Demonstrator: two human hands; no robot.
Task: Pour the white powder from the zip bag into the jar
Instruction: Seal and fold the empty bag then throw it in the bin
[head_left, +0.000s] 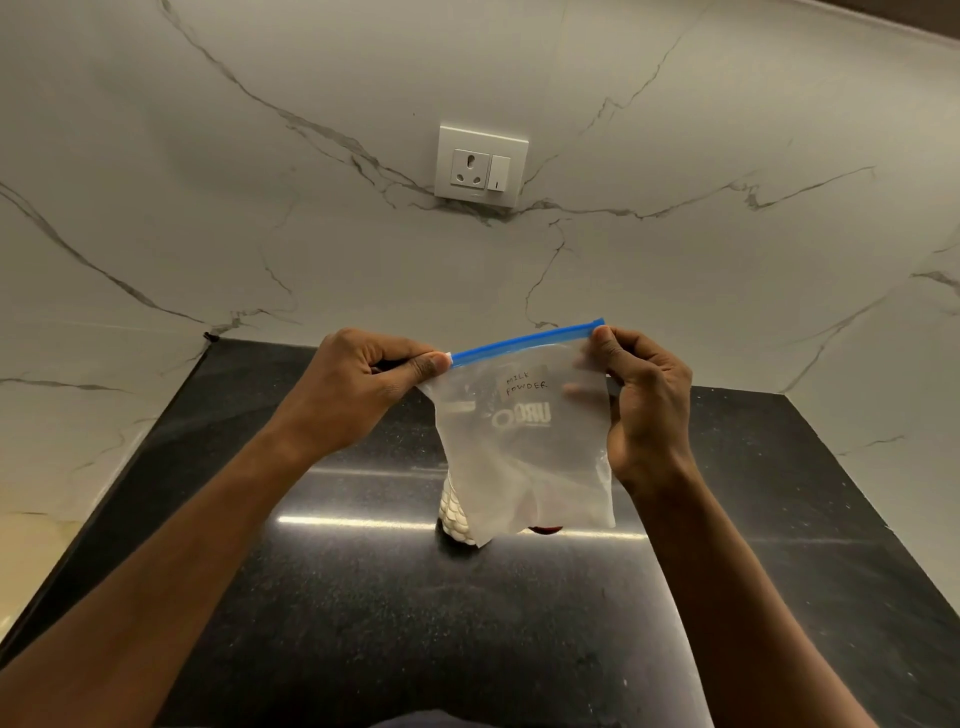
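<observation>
Both hands (363, 384) (644, 410) on upright zip bag (524, 452) (blue seal uppermost, level)

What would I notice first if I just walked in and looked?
First, the clear plastic zip bag with a blue seal strip, held up mid-picture over the black speckled stone counter; the left hand and right hand each pinch a top corner. "Milk powder" is handwritten on it. Behind, a white wall socket with a switch sits on the marble wall.
</observation>
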